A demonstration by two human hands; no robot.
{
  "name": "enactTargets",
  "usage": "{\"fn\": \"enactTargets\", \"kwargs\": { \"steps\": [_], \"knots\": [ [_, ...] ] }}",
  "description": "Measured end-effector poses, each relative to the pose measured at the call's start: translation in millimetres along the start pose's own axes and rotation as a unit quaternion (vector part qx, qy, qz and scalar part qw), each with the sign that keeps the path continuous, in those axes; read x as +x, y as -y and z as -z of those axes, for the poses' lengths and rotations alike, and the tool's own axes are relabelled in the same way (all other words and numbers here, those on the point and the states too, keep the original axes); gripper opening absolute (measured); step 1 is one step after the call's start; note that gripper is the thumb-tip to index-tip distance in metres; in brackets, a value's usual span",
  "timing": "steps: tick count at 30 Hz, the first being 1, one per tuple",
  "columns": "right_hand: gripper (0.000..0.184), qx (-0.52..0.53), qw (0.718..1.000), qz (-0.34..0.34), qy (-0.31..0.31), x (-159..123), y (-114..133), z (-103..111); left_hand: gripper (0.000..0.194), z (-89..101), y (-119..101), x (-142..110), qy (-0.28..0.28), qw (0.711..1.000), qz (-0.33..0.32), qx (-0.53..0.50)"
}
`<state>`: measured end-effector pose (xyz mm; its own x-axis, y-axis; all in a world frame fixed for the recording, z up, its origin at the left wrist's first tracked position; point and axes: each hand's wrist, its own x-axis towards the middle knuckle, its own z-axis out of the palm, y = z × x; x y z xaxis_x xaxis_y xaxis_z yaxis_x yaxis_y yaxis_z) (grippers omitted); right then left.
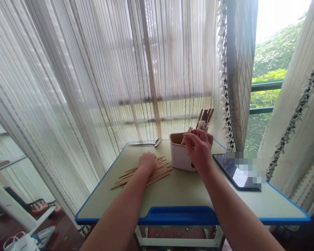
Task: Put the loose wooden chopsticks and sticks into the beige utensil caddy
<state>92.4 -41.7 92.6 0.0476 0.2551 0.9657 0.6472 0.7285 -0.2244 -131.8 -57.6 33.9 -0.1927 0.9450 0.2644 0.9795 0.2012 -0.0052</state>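
Several thin wooden chopsticks (136, 177) lie in a loose, slanting pile on the table. My left hand (148, 162) rests at the far side of this pile with its fingers curled onto some chopsticks; the fingertips are hidden. A white holder (180, 158) with a brown inside stands right of the pile. Over its right part is my right hand (200, 146), thumb and fingers pinched on a few light chopsticks (183, 140) that slant into the opening. Darker chopsticks (205, 115) and a clear-wrapped bundle (202, 124) stand upright behind that hand.
A slotted metal spoon (157, 142) lies at the table's back left edge. To the right of the holder is a dark tablet (235, 172). The pale table (183, 191) has a blue rim, and striped curtains (107, 69) hang right behind it.
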Motion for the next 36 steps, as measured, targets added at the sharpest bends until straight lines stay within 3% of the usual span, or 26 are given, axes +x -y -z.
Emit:
{"fn": "enactTargets", "kwargs": {
  "steps": [7, 10, 13, 17, 26, 32, 36],
  "knots": [
    [0.022, 0.018, 1.0, 0.005, -0.018, 0, 7, 5, 0.024, 4.7, -4, 0, -0.037, 0.999, 0.0, -0.036],
    [0.021, 0.024, 0.999, 0.016, -0.024, -1, 10, 6, 0.03, 5.9, -6, 1, -0.092, 0.99, -0.014, -0.104],
    [0.019, 0.024, 0.999, 0.032, -0.016, -2, 13, 6, 0.03, 3.2, -7, 4, -0.154, 0.97, -0.066, -0.178],
    [0.013, 0.023, 0.999, 0.038, -0.001, -4, 18, 6, 0.03, 1.0, -6, 6, -0.22, 0.945, -0.122, -0.21],
    [0.01, 0.014, 0.999, 0.026, -0.011, -4, 15, 7, 0.038, 3.3, -5, 1, -0.201, 0.957, -0.097, -0.184],
    [0.01, 0.01, 0.999, 0.045, 0.023, -6, 18, 5, 0.031, 10.8, -8, -2, -0.262, 0.933, -0.163, -0.185],
    [0.018, 0.005, 0.998, 0.047, 0.042, -7, 18, 3, 0.037, 16.8, -11, -8, -0.242, 0.933, -0.201, -0.173]
  ]
}}
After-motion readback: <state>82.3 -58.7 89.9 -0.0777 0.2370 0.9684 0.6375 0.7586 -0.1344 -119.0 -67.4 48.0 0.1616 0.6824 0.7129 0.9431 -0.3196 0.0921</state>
